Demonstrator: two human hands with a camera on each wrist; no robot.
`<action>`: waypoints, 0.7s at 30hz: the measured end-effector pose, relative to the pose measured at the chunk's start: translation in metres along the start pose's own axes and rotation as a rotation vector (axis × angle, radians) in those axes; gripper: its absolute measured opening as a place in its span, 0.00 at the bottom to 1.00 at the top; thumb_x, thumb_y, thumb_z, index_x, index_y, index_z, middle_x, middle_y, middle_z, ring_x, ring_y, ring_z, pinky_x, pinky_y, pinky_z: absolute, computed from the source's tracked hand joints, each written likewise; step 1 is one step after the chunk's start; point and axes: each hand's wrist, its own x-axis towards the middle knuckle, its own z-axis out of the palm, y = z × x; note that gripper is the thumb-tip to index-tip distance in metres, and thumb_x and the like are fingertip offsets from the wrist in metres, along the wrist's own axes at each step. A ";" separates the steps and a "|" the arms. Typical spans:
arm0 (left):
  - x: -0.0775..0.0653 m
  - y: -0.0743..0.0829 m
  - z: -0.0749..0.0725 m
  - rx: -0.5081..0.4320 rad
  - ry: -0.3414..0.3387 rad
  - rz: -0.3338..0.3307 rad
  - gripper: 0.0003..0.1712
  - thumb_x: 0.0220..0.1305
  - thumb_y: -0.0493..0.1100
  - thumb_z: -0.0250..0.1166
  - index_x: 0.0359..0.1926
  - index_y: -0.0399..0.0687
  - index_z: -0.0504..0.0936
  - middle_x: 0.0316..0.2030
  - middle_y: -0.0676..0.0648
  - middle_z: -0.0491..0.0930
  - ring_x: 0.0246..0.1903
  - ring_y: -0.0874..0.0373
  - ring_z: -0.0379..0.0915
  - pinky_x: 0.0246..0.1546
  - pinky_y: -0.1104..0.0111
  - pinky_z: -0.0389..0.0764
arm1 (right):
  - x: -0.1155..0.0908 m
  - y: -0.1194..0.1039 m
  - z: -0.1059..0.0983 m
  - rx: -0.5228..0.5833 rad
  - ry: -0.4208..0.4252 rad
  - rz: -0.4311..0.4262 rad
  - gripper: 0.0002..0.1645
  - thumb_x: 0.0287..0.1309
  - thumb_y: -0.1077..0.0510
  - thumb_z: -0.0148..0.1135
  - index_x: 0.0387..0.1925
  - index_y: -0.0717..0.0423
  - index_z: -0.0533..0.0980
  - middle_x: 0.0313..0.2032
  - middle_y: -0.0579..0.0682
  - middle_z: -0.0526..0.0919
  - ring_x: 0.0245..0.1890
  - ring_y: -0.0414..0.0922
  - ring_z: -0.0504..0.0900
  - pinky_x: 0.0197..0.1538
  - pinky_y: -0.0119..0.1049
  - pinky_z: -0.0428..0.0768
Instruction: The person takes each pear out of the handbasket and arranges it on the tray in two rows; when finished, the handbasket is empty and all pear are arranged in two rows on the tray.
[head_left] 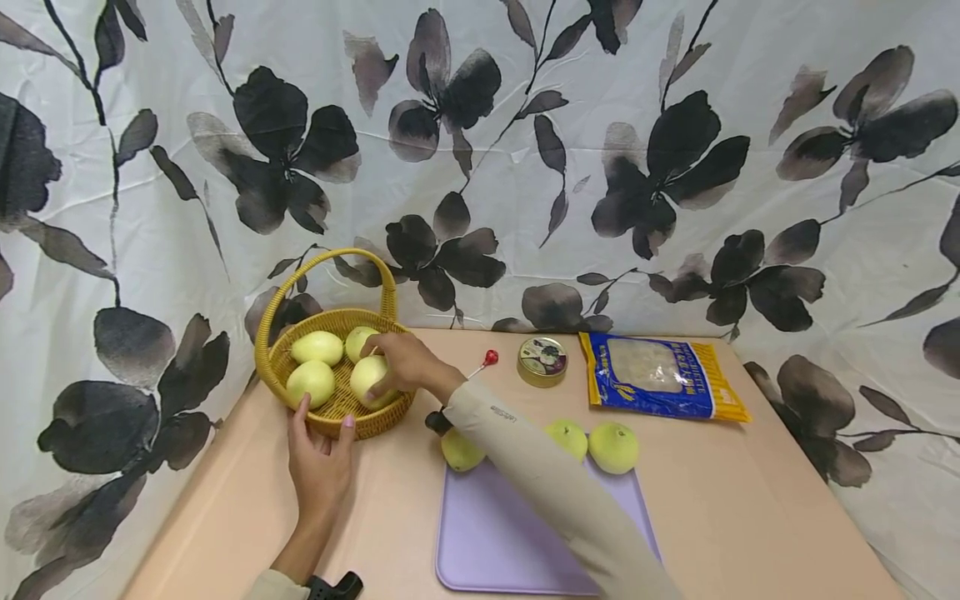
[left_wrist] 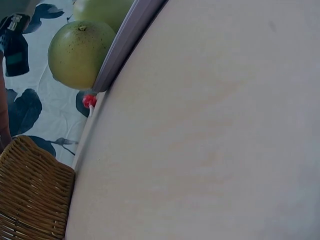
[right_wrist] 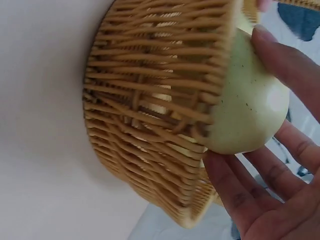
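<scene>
My right hand (head_left: 401, 362) grips a round pale green fruit (head_left: 367, 382) at the right side of the yellow wicker basket (head_left: 363, 427). In the right wrist view, that fruit (right_wrist: 250, 95) shows between thumb and fingers, partly behind the basket wall (right_wrist: 150, 90). Several similar fruits (head_left: 311, 382) lie in the basket. With thumb and fingertips at the rim, my left hand (head_left: 321, 467) holds the basket's front; its other fingers are partly hidden. Mostly out of the left wrist view, only the basket's woven side (left_wrist: 35, 195) appears at lower left.
A lilac tray (head_left: 510, 537) lies under my right sleeve, with yellow-green fruits (head_left: 613, 447) at its far edge. Behind are a red lollipop (head_left: 491, 357), a round tin (head_left: 542, 362) and a blue-yellow food packet (head_left: 660, 377). A floral curtain (head_left: 480, 167) borders the table.
</scene>
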 end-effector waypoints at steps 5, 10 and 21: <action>0.000 0.000 -0.001 0.008 -0.003 0.002 0.47 0.75 0.47 0.69 0.85 0.56 0.53 0.84 0.46 0.50 0.81 0.42 0.54 0.73 0.43 0.70 | -0.012 -0.004 -0.009 0.031 0.036 -0.030 0.41 0.43 0.46 0.90 0.61 0.46 0.81 0.57 0.44 0.89 0.58 0.41 0.84 0.64 0.32 0.76; 0.000 -0.001 0.000 0.008 -0.009 0.013 0.47 0.75 0.46 0.68 0.85 0.56 0.52 0.84 0.45 0.50 0.81 0.41 0.53 0.73 0.42 0.69 | -0.028 -0.008 -0.019 0.079 0.079 -0.065 0.41 0.44 0.48 0.89 0.61 0.46 0.82 0.58 0.43 0.89 0.58 0.41 0.83 0.60 0.30 0.78; 0.000 -0.002 0.000 0.030 -0.008 0.020 0.47 0.75 0.47 0.68 0.85 0.56 0.53 0.83 0.44 0.50 0.82 0.41 0.50 0.73 0.45 0.70 | -0.072 -0.011 -0.027 0.160 0.154 -0.127 0.39 0.44 0.49 0.90 0.59 0.44 0.82 0.55 0.39 0.88 0.52 0.36 0.83 0.57 0.27 0.79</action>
